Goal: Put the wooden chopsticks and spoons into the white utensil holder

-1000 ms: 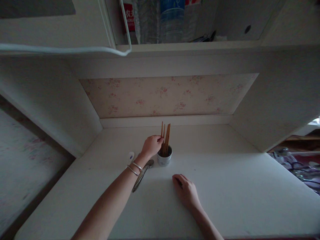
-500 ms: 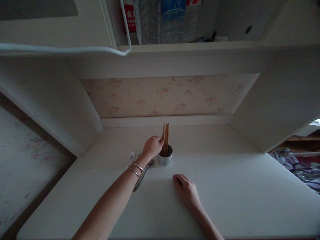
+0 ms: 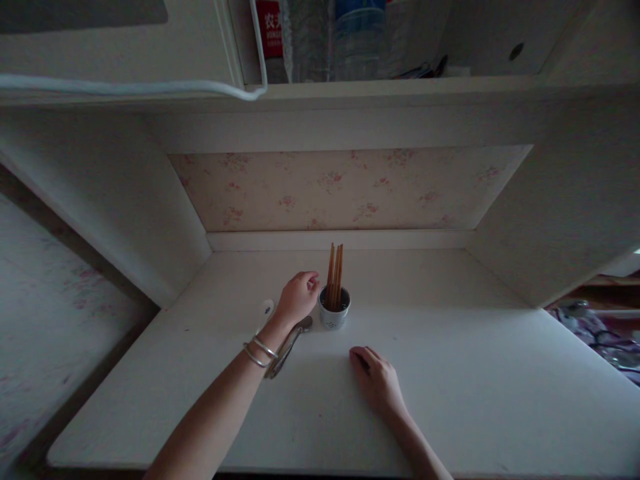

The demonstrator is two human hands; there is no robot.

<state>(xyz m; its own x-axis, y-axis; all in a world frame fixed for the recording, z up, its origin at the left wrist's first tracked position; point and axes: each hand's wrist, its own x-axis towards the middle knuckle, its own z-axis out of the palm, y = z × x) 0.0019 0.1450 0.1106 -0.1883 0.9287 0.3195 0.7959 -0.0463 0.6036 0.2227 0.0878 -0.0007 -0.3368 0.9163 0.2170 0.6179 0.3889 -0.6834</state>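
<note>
Nearest, the right grip [image 3: 377, 379] rests on the pale surface [image 3: 475, 393], its fingers curled inward; whether anything lies within them cannot be told. To its left, two silver bangles [image 3: 260, 352] circle the person's left wrist, and a metal spoon [image 3: 306, 324] lies at an angle beside that wrist, partly hidden by it. A white spoon [image 3: 268, 308] with a dark blue mark shows on the wrist's other side.

Farther in, the left grip [image 3: 303, 293] hovers with its fingers loosely bent, not closed on anything. Just to its right stands the small patterned cup [image 3: 334, 322], upright, holding a cluster of brown chopsticks [image 3: 340, 270]. They rise from the cup close beside the left fingertips, apart from them, and lie beyond and to the left of the right grip.

Behind runs a panel of floral wallpaper [image 3: 350, 190]; above it, a shelf [image 3: 400, 87] carries plastic bottles [image 3: 359, 43].
</note>
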